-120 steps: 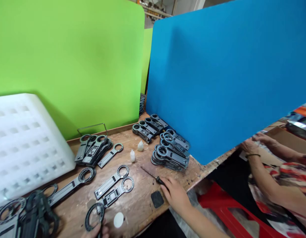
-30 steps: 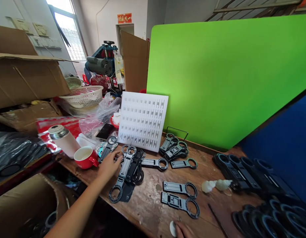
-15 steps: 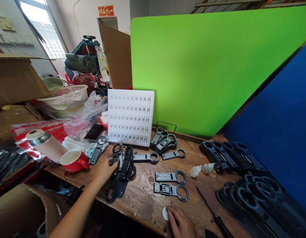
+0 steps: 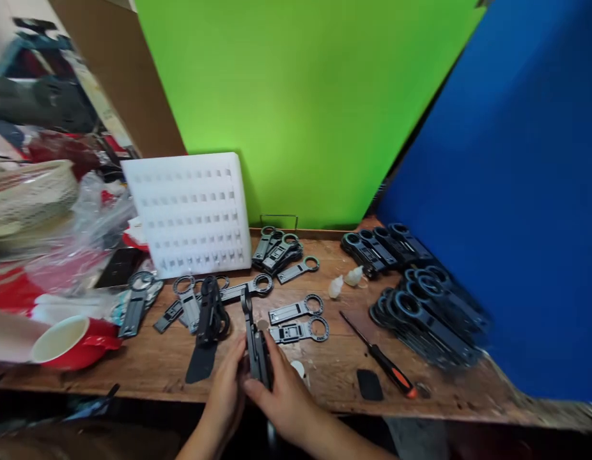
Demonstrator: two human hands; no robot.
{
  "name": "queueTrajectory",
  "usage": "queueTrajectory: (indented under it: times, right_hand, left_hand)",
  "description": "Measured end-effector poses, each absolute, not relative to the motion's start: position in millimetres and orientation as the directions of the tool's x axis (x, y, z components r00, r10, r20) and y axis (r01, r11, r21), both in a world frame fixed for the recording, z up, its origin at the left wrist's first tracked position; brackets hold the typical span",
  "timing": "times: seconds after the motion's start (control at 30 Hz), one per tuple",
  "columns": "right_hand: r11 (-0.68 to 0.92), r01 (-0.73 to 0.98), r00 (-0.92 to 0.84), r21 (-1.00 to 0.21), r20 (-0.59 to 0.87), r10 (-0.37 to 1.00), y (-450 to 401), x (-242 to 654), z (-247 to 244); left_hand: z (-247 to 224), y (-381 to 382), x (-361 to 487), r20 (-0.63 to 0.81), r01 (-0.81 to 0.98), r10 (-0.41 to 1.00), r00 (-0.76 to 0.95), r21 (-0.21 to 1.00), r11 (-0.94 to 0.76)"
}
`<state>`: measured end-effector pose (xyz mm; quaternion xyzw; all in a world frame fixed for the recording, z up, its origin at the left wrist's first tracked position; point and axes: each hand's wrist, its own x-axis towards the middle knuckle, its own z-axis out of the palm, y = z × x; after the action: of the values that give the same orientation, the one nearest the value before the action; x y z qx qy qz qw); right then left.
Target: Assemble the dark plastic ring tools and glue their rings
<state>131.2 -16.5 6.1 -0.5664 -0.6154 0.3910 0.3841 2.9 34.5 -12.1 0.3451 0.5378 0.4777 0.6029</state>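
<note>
Near the table's front edge, a black ring-ended plastic part (image 4: 256, 350) stands roughly upright between my two hands. My left hand (image 4: 226, 386) closes on its left side. The fingers and thumb of my right hand (image 4: 284, 393) wrap round the right side and front. A white disc (image 4: 298, 368) lies just right of my right hand. Beyond it are two flat grey ring-ended parts (image 4: 287, 312), side by side. A bunch of black ring-ended parts (image 4: 210, 313) rests left of my hands, above a thin black pad (image 4: 200, 363).
A white foam block (image 4: 190, 217) with rows of slots stands at the back. Rightward are a screwdriver (image 4: 387, 364), two small white bottles (image 4: 335, 287) and stacked ring-ended parts (image 4: 425, 313). A red mug (image 4: 78, 348) sits left. Green (image 4: 296, 115) and blue (image 4: 507, 191) panels bound the table.
My left hand has come from the bunch of parts to the front middle, bringing one along. My right hand has left the white disc and joined it. The view has turned right and down.
</note>
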Motion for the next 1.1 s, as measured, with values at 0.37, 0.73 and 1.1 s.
queueTrajectory:
  times: [0.37, 0.73, 1.1]
  right_hand:
    - [0.191, 0.765, -0.284, -0.616, -0.056, 0.957, -25.8, 188.3, 8.5]
    - [0.333, 0.736, 0.041, -0.589, 0.531, 0.846, -45.8, 196.2, 14.0]
    - [0.531, 0.692, -0.366, -0.489, 0.396, 0.842, -45.6, 171.8, 12.2]
  left_hand:
    - [-28.4, 11.7, 8.0, -0.611, -0.072, 0.768, 0.191, 0.772, 0.632]
    - [-26.0, 29.6, -12.2, -0.023, 0.343, 1.0, -0.008, 0.939, 0.024]
    - [-27.9, 13.4, 18.7, -0.599, -0.216, 0.777, 0.195, 0.746, 0.63]
